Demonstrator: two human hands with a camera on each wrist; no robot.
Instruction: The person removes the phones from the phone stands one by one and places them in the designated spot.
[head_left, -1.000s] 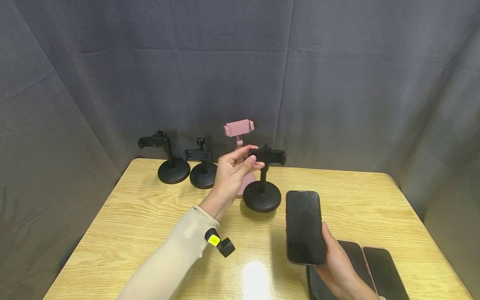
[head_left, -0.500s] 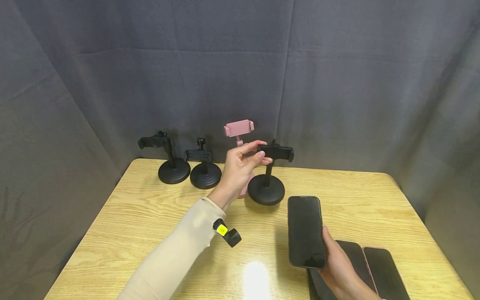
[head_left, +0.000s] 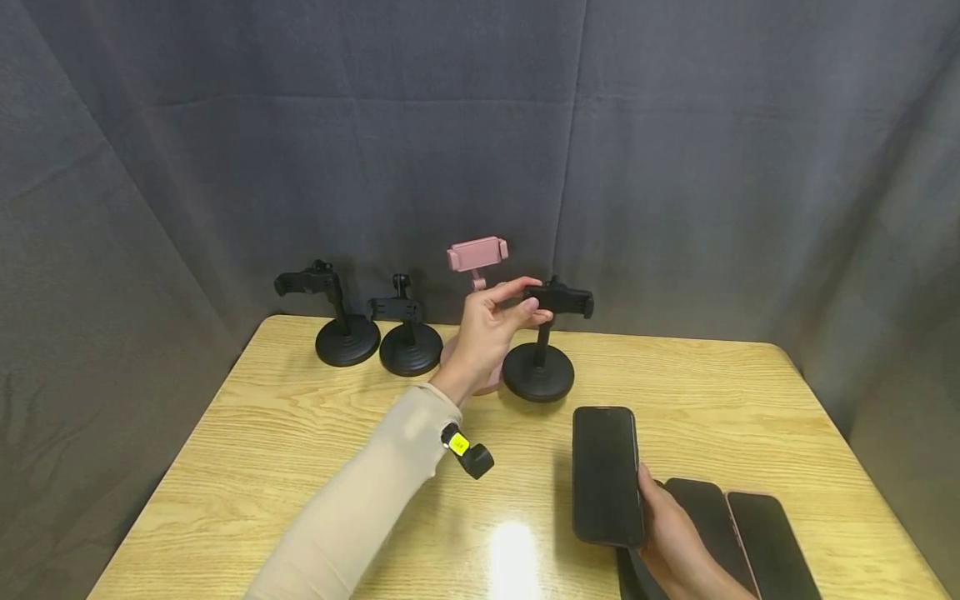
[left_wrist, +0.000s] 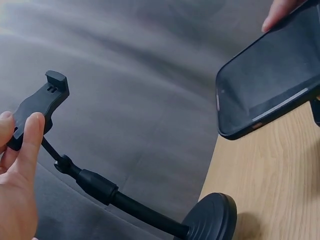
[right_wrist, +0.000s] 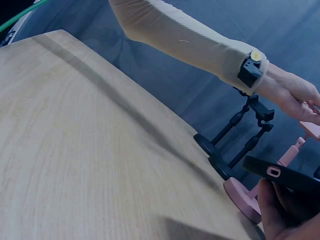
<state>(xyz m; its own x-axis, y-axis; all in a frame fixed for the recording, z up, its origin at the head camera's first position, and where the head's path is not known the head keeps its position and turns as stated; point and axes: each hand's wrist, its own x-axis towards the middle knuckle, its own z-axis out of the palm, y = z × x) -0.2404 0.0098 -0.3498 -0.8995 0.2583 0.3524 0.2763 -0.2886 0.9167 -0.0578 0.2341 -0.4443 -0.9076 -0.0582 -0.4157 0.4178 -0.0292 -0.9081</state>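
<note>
My left hand [head_left: 483,333] pinches the left end of the clamp [head_left: 564,300] on a black phone stand [head_left: 538,372] toward the back of the table. In the left wrist view, thumb and fingers hold one end of that clamp [left_wrist: 42,102], its other end uncovered; the round base [left_wrist: 212,217] is at the bottom. Whether the base touches the table I cannot tell. My right hand [head_left: 671,533] grips a black smartphone [head_left: 606,477] by its right side, screen up, in front of the stand and apart from it. The right wrist view shows the phone's edge [right_wrist: 280,175].
A pink phone stand [head_left: 477,254] stands partly behind my left hand. Two more black phone stands, one [head_left: 347,342] far left and one [head_left: 410,348] beside it, line the back edge. Dark phones, one pink-rimmed [head_left: 772,542], lie at front right. A grey curtain [head_left: 675,167] hangs behind.
My left hand and the black stand have moved right and slightly back. The smartphone in my right hand has come a little nearer to me.
</note>
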